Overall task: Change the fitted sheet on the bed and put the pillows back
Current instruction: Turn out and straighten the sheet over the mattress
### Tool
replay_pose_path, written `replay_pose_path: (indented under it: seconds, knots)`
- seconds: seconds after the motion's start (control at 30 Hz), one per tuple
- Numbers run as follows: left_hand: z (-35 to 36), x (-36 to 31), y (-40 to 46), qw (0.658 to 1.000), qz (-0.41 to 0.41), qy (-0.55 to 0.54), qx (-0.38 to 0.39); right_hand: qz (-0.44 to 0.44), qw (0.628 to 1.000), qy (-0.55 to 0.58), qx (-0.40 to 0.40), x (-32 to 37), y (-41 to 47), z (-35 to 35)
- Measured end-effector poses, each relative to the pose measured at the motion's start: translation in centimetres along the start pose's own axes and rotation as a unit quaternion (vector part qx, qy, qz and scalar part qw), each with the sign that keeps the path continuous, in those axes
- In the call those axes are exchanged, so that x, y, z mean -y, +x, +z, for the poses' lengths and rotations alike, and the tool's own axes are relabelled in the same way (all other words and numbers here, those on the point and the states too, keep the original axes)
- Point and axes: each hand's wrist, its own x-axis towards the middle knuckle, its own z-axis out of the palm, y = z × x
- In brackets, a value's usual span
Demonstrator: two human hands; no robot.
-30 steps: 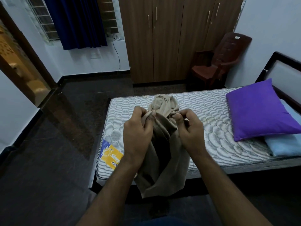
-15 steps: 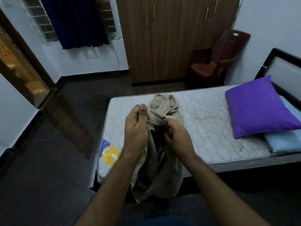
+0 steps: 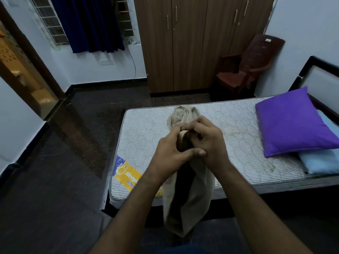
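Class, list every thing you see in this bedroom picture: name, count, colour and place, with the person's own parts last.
Mattress: one, striped white, bare, on the bed.
Sheet: one, beige, bunched, held over the mattress edge.
Pillows: two, purple on light blue, by the headboard.
Wardrobe: one, brown, far wall.
Chair: one, dark red, corner.
Curtain: one, dark blue, window.
Hands: left hand and right hand, both in a grip on the sheet.

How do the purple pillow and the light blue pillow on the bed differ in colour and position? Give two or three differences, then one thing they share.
The purple pillow is vivid and fully in view; the light blue pillow is pale and mostly hidden. The purple pillow lies on top, the light blue pillow beneath it. Both lie at the headboard end of the bare mattress.
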Motion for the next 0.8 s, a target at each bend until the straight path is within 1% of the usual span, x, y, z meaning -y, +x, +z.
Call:
replay_pose_path:
  seconds: [0.07, 0.13, 0.17, 0.2, 0.27, 0.33, 0.37, 0.43, 0.5, 0.57, 0.63, 0.67, 0.7, 0.73, 0.8]
  knots:
    - [0.0, 0.3, 0.2, 0.996, -0.016, -0.086, -0.022, 0.035, 0.998, 0.044, -0.008, 0.1, 0.0, -0.4]
    - [0.3, 0.6, 0.2, 0.989, -0.037, -0.134, -0.059, 0.043, 0.998, 0.036, -0.026, 0.2, -0.2, -0.7]
    - [0.7, 0.6, 0.0, 0.983, -0.053, -0.151, -0.091, 0.058, 0.997, 0.04, -0.04, 0.3, -0.2, -0.7]
    - [1.2, 0.8, -0.1, 0.973, -0.075, -0.175, -0.129, 0.08, 0.994, 0.044, -0.062, 0.4, -0.2, -0.6]
    - [2.4, 1.3, -0.3, 0.94, -0.121, -0.247, -0.2, 0.128, 0.982, 0.079, -0.114, 0.6, -0.1, -0.5]
    - [3.4, 1.5, -0.5, 0.91, -0.167, -0.302, -0.229, 0.186, 0.953, 0.155, -0.181, 1.0, 0.3, -0.4]
    - [3.9, 1.5, -0.6, 0.901, -0.187, -0.318, -0.228, 0.223, 0.93, 0.2, -0.215, 1.4, 0.6, -0.4]
    - [4.7, 1.5, -0.7, 0.888, -0.219, -0.328, -0.236, 0.282, 0.871, 0.294, -0.274, 2.1, 1.1, -0.3]
    - [5.1, 1.8, -0.7, 0.875, -0.248, -0.337, -0.245, 0.305, 0.827, 0.361, -0.305, 2.6, 1.3, -0.4]
    - [5.2, 2.0, -0.6, 0.847, -0.282, -0.382, -0.238, 0.303, 0.818, 0.39, -0.296, 2.9, 1.4, -0.3]
    - [5.4, 2.1, -0.8, 0.806, -0.314, -0.452, -0.219, 0.308, 0.826, 0.392, -0.263, 3.0, 1.4, -0.1]
    - [5.5, 1.9, -1.0, 0.793, -0.322, -0.474, -0.206, 0.316, 0.828, 0.391, -0.248, 2.9, 1.4, 0.0]
    - [5.7, 1.6, -1.1, 0.787, -0.326, -0.485, -0.196, 0.326, 0.824, 0.397, -0.239, 2.8, 1.3, 0.1]
    - [5.9, 1.2, -1.3, 0.793, -0.322, -0.483, -0.184, 0.335, 0.816, 0.407, -0.237, 2.6, 1.3, 0.2]
    - [6.1, 0.8, -1.5, 0.832, -0.295, -0.449, -0.143, 0.347, 0.8, 0.42, -0.251, 2.4, 1.3, 0.4]
